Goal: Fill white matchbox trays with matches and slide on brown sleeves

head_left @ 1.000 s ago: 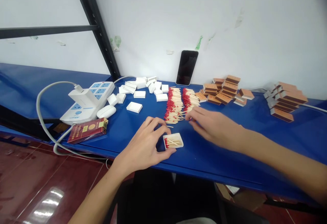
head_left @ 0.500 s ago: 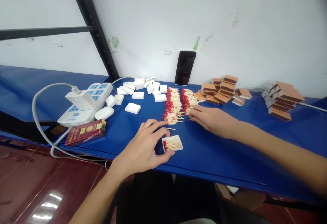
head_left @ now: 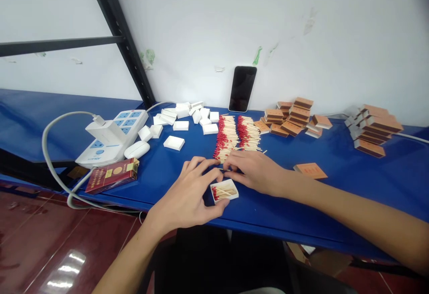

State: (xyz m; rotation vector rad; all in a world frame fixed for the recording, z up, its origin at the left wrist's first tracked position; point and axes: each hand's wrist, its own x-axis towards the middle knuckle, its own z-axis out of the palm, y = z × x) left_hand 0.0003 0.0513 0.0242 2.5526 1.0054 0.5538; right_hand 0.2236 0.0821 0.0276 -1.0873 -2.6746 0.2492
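My left hand [head_left: 192,195] has its thumb and fingers closed around the ends of a small white matchbox tray [head_left: 236,191] near the table's front edge. Several red-headed matches [head_left: 224,191] lie inside the tray. Just behind it, my right hand [head_left: 250,169] is pinched, with a match at its fingertips, mostly hidden by the fingers. Two heaps of loose matches lie beyond my hands, a left heap [head_left: 228,133] and a right heap [head_left: 250,133], red heads pointing left.
White trays [head_left: 181,125] are scattered back left. Orange matchbox sleeves [head_left: 291,128] are piled back right, with one sleeve [head_left: 310,170] beyond my right forearm. More matchboxes [head_left: 377,128] stand far right. A phone [head_left: 242,88] leans on the wall. A power strip [head_left: 112,140] and red packet [head_left: 114,174] lie left.
My right hand has moved left and nearer, from the right match heap to just behind the tray. An orange sleeve, previously covered by the right forearm, now shows. My left hand keeps its hold.
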